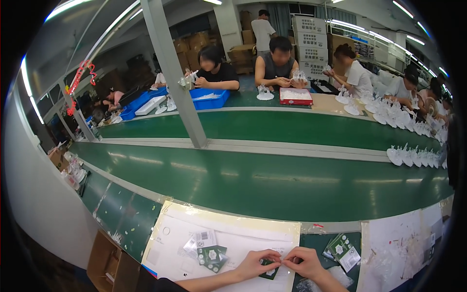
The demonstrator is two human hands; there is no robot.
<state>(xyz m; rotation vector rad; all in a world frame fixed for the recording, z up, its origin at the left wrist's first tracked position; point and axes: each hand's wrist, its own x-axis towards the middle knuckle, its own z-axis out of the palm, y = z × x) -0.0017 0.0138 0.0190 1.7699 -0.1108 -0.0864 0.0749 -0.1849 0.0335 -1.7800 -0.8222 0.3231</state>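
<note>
We've got our left hand (260, 264) pinched narrow, looks like on the green card (269, 274), low over the white sheet's (258, 238) right edge. Our right hand (302, 262) meets it fingertip to fingertip, also narrow, probably to steady it; can't tell what it grips. Card piles sit either side, left pile (210, 255) and right pile (344, 253) on the bench (311, 239), presumably for easy reach.
</note>
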